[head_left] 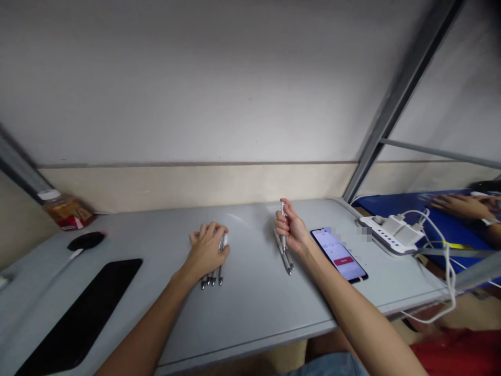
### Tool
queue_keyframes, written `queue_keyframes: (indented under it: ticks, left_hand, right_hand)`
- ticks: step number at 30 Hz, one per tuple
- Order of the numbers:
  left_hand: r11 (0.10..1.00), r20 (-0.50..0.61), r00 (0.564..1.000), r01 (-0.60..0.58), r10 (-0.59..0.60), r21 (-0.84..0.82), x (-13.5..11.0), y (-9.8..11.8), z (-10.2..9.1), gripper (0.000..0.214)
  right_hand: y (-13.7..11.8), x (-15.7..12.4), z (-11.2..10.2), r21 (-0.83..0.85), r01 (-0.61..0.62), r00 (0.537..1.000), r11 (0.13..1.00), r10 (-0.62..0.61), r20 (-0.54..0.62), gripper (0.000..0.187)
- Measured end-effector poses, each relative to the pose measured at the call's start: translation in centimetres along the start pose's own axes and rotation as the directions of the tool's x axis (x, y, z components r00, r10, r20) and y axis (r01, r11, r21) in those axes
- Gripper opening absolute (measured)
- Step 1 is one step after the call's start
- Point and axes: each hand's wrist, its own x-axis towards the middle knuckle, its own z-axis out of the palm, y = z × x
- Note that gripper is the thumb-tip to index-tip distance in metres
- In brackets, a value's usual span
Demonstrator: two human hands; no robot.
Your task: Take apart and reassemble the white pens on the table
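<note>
My left hand [207,248] rests on the grey table [250,297] with its fingers curled over a bundle of silver pens [213,277], whose tips stick out toward me. My right hand [290,227] is closed in a fist round one white pen [283,214] held upright. Just below that hand, two more silver pens [285,258] lie flat on the table.
A phone [338,255] with a lit screen lies right of my right hand. A white power strip [391,234] with chargers and cables sits at the far right. A black mat [78,313], a black mouse [85,241] and a jar [67,210] occupy the left. Another person's hand [462,205] rests on a blue surface.
</note>
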Motion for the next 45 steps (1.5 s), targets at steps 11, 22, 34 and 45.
queue_keyframes:
  ticks: [11, 22, 34, 45]
  left_hand:
    - [0.999, 0.004, 1.0, -0.019, 0.019, -0.041, -0.2, 0.7, -0.1, 0.024]
    - [0.999, 0.045, 0.999, -0.027, 0.028, -0.034, -0.4, 1.2, -0.1, 0.025]
    - [0.998, 0.017, 0.998, -0.052, 0.053, -0.03, -0.5, 1.4, -0.1, 0.021]
    - [0.998, 0.042, 0.998, -0.042, 0.044, -0.05, -0.5, 1.6, -0.5, 0.02]
  right_hand:
    - [0.2, -0.1, 0.3, -0.021, -0.013, 1.0, 1.0, 0.013, 0.027, 0.03]
    - [0.8, -0.5, 0.7, -0.322, -0.079, 0.99, 0.943, 0.113, 0.088, 0.027]
    - [1.6, -0.2, -1.3, -0.995, 0.012, 0.985, -0.1, -0.17, 0.029, 0.015]
    - [1.1, -0.1, -1.6, -0.992, -0.039, 0.986, -0.117, -0.166, -0.02, 0.016]
